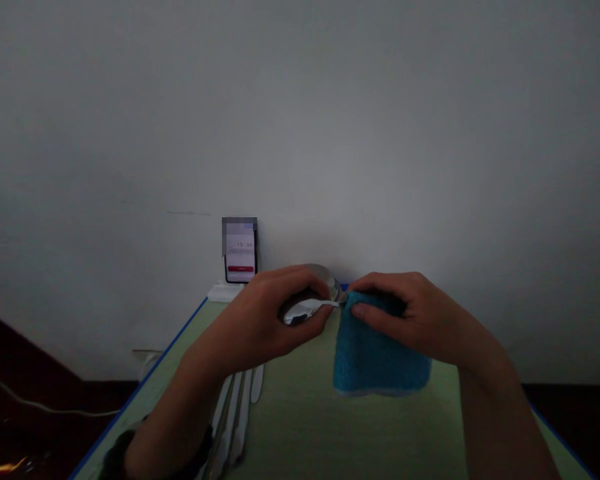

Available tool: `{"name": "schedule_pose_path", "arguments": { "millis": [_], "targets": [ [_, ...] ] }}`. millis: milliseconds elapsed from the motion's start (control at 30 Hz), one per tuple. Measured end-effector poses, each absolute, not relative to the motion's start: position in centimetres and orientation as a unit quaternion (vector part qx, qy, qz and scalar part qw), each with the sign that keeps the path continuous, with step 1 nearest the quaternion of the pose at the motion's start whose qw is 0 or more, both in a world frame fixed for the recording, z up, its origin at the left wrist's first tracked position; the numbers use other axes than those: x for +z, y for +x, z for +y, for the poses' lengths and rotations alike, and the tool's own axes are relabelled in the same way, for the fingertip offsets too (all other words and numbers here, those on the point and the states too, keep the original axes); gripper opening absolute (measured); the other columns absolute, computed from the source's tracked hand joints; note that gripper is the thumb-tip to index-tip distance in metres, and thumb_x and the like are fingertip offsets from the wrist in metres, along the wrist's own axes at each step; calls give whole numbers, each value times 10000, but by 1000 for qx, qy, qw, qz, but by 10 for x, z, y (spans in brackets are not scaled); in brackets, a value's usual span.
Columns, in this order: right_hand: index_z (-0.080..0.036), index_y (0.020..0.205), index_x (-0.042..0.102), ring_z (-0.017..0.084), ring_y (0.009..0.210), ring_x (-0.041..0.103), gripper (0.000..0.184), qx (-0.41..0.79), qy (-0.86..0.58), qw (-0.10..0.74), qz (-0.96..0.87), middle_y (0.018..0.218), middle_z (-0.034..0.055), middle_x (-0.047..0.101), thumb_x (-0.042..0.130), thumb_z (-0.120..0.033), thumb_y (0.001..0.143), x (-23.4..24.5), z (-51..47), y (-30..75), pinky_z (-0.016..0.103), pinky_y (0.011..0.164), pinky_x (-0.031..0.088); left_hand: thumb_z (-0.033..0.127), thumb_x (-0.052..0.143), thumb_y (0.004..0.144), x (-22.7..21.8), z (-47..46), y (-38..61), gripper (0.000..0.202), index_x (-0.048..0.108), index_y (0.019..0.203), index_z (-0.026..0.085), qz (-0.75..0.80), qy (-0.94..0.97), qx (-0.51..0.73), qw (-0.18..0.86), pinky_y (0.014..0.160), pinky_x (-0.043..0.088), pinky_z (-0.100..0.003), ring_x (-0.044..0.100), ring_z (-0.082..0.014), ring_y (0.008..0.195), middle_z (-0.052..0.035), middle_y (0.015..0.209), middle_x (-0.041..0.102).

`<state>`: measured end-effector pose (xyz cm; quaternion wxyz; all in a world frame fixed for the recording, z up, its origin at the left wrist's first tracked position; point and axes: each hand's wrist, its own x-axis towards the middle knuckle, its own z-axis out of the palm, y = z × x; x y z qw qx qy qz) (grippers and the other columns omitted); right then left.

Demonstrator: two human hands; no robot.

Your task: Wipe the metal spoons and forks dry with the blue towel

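My left hand (pixel 265 320) is closed around the bowl end of a shiny metal spoon (pixel 303 311), held above the table. My right hand (pixel 405 313) grips a blue cloth (pixel 375 360) and pinches it round the spoon's handle, which is hidden inside the cloth. The cloth hangs down from my fingers towards the green table top (pixel 300 427). The two hands are close together, almost touching at the spoon's neck.
Several pieces of metal cutlery (pixel 237 413) lie side by side on the table under my left forearm. A phone (pixel 240 250) with a lit screen leans upright against the white wall at the table's far edge. A round metal object (pixel 325 277) shows behind my left hand.
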<state>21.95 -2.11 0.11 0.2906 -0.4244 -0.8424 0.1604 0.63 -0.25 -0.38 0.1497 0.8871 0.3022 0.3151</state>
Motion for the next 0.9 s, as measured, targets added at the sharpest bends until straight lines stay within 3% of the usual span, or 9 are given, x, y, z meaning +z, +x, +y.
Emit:
{"name": "schedule_pose_path", "arguments": {
  "millis": [167, 300, 600, 900],
  "targets": [
    [-247, 974, 618, 102, 771, 596, 205, 154, -418, 295, -845, 879, -43, 665, 588, -329, 789, 1, -21, 218, 207, 682, 434, 251, 542, 821, -5, -1, 7, 88, 548, 855, 170, 296, 885, 329, 145, 655, 440, -199, 572, -96, 705, 11, 787, 609],
    [-258, 1014, 613, 95, 732, 597, 247, 191, -426, 267, -843, 869, -40, 669, 490, -393, 849, 1, -21, 219, 203, 637, 435, 242, 551, 814, -6, 0, 7, 82, 556, 853, 171, 295, 885, 335, 131, 647, 431, -193, 572, -89, 689, 18, 775, 613],
    [-249, 1007, 633, 99, 811, 608, 227, 129, -426, 295, -845, 931, -43, 681, 575, -335, 805, 0, -20, 218, 197, 713, 437, 263, 546, 814, -4, -2, 8, 99, 564, 829, 167, 311, 880, 343, 106, 606, 419, -192, 560, -95, 654, 15, 735, 608],
    [-228, 962, 610, 82, 760, 605, 191, 100, -412, 322, -847, 862, -58, 671, 599, -286, 780, -2, -21, 210, 181, 682, 431, 242, 554, 791, -2, -5, 11, 87, 585, 806, 162, 314, 874, 348, 126, 585, 423, -181, 554, -93, 620, 13, 713, 621]
  ]
}}
